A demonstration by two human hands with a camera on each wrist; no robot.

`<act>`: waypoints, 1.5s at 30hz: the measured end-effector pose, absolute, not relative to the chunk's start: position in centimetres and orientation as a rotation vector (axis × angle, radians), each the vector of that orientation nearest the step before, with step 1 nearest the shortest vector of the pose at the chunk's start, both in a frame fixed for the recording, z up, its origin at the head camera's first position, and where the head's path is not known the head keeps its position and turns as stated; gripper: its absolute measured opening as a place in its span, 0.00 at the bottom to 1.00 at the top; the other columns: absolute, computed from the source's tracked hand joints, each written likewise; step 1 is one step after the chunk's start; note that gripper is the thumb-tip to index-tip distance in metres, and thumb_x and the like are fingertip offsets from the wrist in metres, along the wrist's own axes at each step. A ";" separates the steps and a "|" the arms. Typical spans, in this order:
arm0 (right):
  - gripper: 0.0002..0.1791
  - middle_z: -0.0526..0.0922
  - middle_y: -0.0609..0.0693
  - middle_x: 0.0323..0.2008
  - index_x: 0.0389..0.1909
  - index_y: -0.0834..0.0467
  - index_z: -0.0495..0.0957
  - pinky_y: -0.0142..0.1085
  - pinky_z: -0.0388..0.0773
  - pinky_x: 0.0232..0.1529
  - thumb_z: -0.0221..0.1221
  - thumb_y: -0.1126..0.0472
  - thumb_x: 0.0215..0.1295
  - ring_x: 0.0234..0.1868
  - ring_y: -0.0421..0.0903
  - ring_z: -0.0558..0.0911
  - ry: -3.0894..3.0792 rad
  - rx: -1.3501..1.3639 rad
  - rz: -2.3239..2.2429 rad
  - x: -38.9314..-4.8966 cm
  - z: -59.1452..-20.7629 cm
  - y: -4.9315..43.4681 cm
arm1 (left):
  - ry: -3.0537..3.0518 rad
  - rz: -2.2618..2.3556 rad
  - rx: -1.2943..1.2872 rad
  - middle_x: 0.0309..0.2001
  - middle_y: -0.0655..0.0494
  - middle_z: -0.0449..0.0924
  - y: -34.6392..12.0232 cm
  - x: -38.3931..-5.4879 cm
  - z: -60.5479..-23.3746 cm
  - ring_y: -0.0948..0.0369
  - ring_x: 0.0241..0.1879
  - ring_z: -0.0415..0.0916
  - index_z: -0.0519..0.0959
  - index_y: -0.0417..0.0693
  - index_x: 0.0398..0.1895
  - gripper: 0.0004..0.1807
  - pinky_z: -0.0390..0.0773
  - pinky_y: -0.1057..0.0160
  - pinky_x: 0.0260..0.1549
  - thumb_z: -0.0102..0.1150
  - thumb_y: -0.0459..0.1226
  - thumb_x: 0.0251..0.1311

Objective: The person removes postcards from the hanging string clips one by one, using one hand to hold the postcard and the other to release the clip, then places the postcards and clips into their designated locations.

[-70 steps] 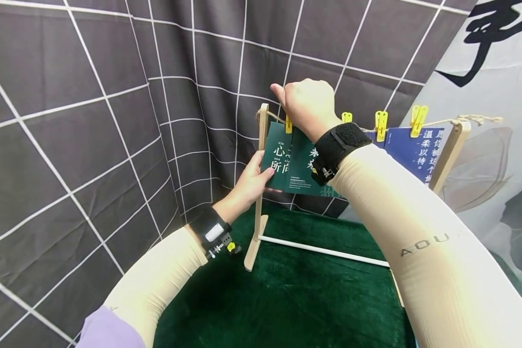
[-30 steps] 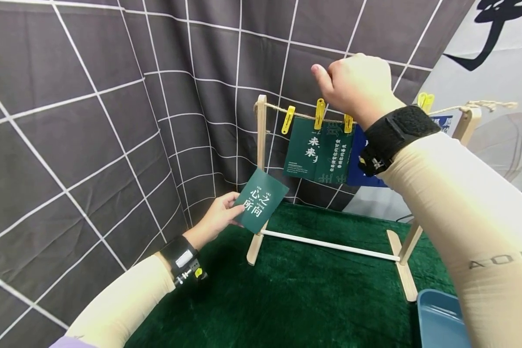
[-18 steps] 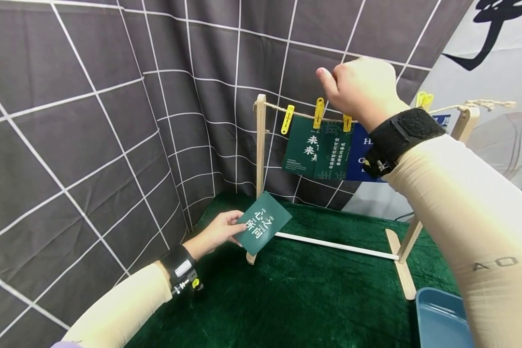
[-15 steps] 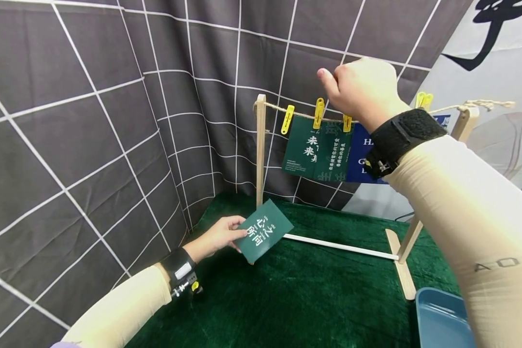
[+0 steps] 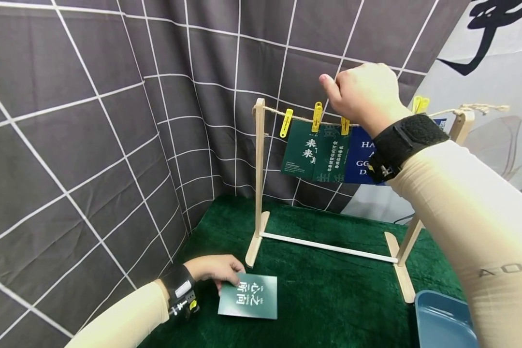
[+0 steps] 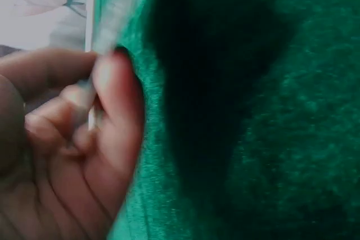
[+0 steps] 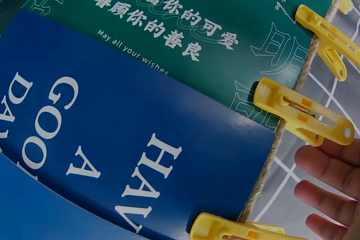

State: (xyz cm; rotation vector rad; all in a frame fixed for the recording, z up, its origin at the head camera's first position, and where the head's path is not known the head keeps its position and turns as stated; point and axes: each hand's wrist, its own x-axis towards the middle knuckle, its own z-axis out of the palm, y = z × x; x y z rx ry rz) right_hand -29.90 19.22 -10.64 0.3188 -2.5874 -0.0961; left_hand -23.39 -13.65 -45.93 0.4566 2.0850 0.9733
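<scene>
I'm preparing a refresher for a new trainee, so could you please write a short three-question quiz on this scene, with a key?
1. Multiple choice: what does the left hand hold?
A) a pen
B) a green card
C) a cup

2. True or false: the blue tray stands at the left end of the rack.

3. Fill in the blank: the pegs on the rope, near the raised right hand, are ____ in colour.

Key:
1. B
2. False; it stands near the right end.
3. yellow
</scene>
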 end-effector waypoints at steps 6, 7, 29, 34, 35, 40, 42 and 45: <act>0.42 0.81 0.60 0.27 0.31 0.62 0.79 0.62 0.73 0.50 0.26 0.35 0.77 0.43 0.66 0.78 -2.588 0.325 -0.091 -30.0 -10.9 19.5 | 2.323 0.800 0.367 0.28 0.52 0.79 -12.9 -22.0 -47.1 0.61 0.17 0.77 0.80 0.44 0.29 0.06 0.75 0.69 0.12 0.67 0.27 0.57; 0.42 0.81 0.60 0.27 0.31 0.61 0.78 0.62 0.72 0.50 0.26 0.35 0.77 0.43 0.66 0.78 -2.587 0.326 -0.095 -30.0 -11.0 19.5 | 2.366 0.771 0.365 0.28 0.52 0.78 -12.7 -21.8 -47.3 0.61 0.15 0.76 0.79 0.45 0.29 0.07 0.75 0.69 0.11 0.68 0.27 0.56; 0.41 0.83 0.63 0.30 0.31 0.63 0.79 0.60 0.62 0.64 0.28 0.37 0.78 0.48 0.67 0.77 -2.553 0.337 -0.090 -29.8 -11.4 19.8 | 2.741 0.270 0.404 0.21 0.55 0.73 -12.0 -21.3 -48.3 0.59 0.20 0.71 0.78 0.45 0.24 0.16 0.76 0.60 0.24 0.77 0.43 0.49; 0.41 0.84 0.64 0.30 0.31 0.63 0.79 0.61 0.62 0.64 0.27 0.36 0.78 0.49 0.68 0.76 -2.559 0.332 -0.105 -29.7 -11.5 19.5 | 2.798 0.181 0.363 0.21 0.57 0.73 -12.4 -21.2 -48.3 0.59 0.22 0.70 0.80 0.47 0.22 0.20 0.75 0.57 0.26 0.78 0.51 0.48; 0.42 0.84 0.64 0.31 0.32 0.63 0.79 0.61 0.62 0.65 0.27 0.36 0.78 0.50 0.68 0.76 -2.562 0.334 -0.108 -29.6 -11.4 19.4 | 2.800 0.188 0.350 0.20 0.57 0.73 -12.6 -21.1 -48.4 0.59 0.22 0.70 0.79 0.48 0.21 0.21 0.74 0.58 0.25 0.77 0.52 0.48; 0.42 0.84 0.64 0.31 0.31 0.64 0.79 0.61 0.64 0.62 0.28 0.37 0.78 0.49 0.68 0.75 -2.555 0.352 -0.117 -29.5 -11.3 19.3 | 2.785 0.380 0.306 0.13 0.62 0.66 -13.7 -20.9 -49.2 0.62 0.16 0.65 0.72 0.54 0.10 0.25 0.62 0.64 0.18 0.77 0.52 0.49; 0.41 0.84 0.64 0.31 0.31 0.64 0.80 0.61 0.63 0.62 0.28 0.37 0.78 0.49 0.68 0.75 -2.560 0.356 -0.116 -29.4 -11.2 19.3 | 2.769 0.483 0.306 0.11 0.63 0.63 -14.1 -20.9 -49.5 0.64 0.14 0.62 0.69 0.55 0.07 0.27 0.58 0.65 0.16 0.77 0.50 0.49; 0.41 0.84 0.64 0.31 0.33 0.64 0.80 0.62 0.63 0.62 0.28 0.37 0.78 0.50 0.68 0.74 -2.567 0.360 -0.117 -29.3 -11.2 19.3 | 2.735 0.597 0.337 0.08 0.65 0.61 -14.7 -21.0 -49.9 0.65 0.12 0.60 0.69 0.55 0.05 0.28 0.55 0.66 0.15 0.75 0.50 0.53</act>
